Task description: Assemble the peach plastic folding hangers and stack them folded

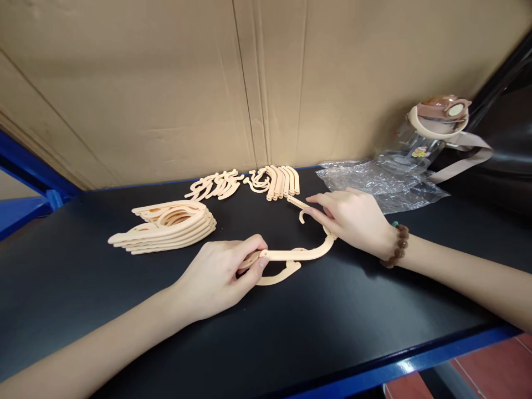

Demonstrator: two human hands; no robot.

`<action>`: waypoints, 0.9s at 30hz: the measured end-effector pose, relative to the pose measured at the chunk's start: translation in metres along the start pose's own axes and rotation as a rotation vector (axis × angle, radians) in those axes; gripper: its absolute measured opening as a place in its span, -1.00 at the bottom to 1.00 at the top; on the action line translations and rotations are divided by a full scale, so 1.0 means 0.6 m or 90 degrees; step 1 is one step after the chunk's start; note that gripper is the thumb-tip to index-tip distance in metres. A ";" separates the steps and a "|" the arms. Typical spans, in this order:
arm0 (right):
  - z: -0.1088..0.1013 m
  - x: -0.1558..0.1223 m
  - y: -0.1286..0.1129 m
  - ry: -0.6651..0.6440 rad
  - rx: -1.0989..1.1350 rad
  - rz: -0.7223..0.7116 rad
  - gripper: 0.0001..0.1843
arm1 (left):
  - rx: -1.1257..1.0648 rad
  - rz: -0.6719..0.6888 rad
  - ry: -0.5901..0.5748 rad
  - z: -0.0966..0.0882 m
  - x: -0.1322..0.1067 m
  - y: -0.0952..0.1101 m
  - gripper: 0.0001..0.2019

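A cream plastic folding clothes hanger (305, 254) is spread in a curve above the black tabletop (266, 343). My left hand (226, 274) pinches its near end between thumb and fingers. My right hand (353, 217) is closed round its far arm, thumb and index finger on a narrow strip with a small hook (302, 217) below it. The right fingers partly cover the hanger's middle. Under my left hand lies another curved cream piece (274, 278); whether it joins the hanger I cannot tell.
Left of my hands is a stack of folded cream hangers (174, 235). Behind stand a row of curved arms (283, 182) and a pile of hook pieces (216, 184). Clear plastic bags (374, 180) and a strapped drinking bottle (432, 133) sit at the right, before a cardboard wall (166, 88).
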State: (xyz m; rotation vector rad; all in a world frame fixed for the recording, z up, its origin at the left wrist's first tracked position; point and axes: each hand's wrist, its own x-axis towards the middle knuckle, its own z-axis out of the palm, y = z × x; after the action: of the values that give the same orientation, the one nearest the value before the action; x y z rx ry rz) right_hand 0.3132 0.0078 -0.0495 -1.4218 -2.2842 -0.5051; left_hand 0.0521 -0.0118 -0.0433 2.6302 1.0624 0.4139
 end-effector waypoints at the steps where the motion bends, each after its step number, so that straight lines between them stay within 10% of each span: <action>1: -0.005 -0.001 -0.006 0.015 0.027 -0.039 -0.60 | 0.003 0.003 0.000 -0.001 0.000 0.000 -0.76; 7: -0.019 -0.007 -0.038 -0.095 0.207 -0.282 -0.68 | 0.007 0.015 -0.002 -0.004 0.002 0.002 -0.74; 17: -0.003 -0.007 -0.019 -0.196 0.369 -0.227 -0.64 | 0.024 -0.015 -0.017 -0.006 0.000 -0.001 -0.67; 27: -0.012 -0.014 -0.024 -0.129 0.366 -0.297 -0.70 | -0.114 0.030 -0.110 -0.015 0.002 -0.002 -0.64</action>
State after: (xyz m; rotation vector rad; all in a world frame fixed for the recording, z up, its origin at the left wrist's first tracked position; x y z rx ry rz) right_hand 0.3048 -0.0080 -0.0491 -0.6894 -2.6296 0.1842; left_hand 0.0489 -0.0088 -0.0351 2.4850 0.8686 0.2719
